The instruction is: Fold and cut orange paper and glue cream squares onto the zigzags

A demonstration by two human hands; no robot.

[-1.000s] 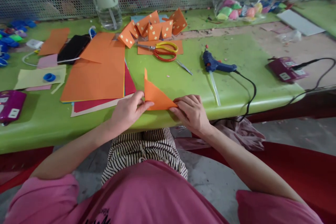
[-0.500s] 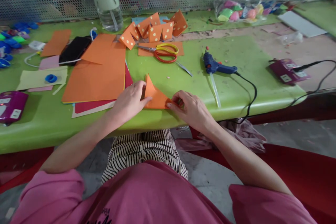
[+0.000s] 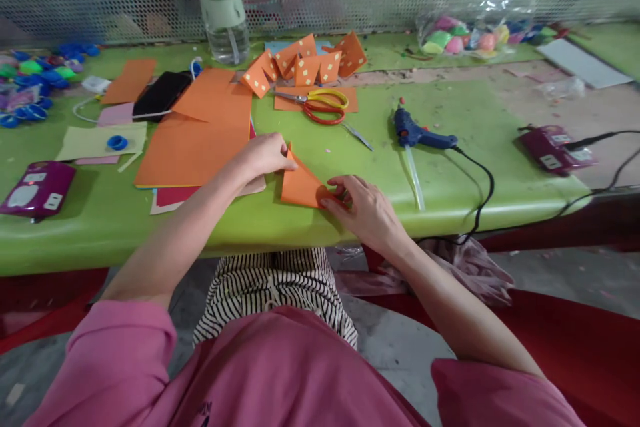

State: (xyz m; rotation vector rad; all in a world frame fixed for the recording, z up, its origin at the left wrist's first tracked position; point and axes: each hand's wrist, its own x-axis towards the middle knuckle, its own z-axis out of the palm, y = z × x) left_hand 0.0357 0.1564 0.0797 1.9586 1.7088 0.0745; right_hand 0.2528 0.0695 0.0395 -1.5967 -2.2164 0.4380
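A folded piece of orange paper [image 3: 301, 185], roughly triangular, lies near the front edge of the green table. At its upper corner, the thumb and fingers of my left hand [image 3: 267, 155] are closed on the paper. My right hand [image 3: 366, 212] pinches the lower right corner between thumb and curled fingers. Left of the paper is a stack of orange sheets [image 3: 200, 153] with red and cream sheets below, partly covered by my left forearm. Scissors with yellow and red handles [image 3: 325, 103] lie beyond the paper on an orange strip.
A blue glue gun [image 3: 420, 132] with a cord lies to the right, near a purple power box [image 3: 555, 149]. Dotted orange paper pieces [image 3: 305, 63], a water bottle [image 3: 225, 20] and a black phone [image 3: 163, 95] stand or lie farther back. Another purple box [image 3: 39, 190] is at left.
My left hand has moved up the paper to its top corner. The paper's left side now shows flatter and straighter. My right hand stays at the right corner; the view has shifted slightly.
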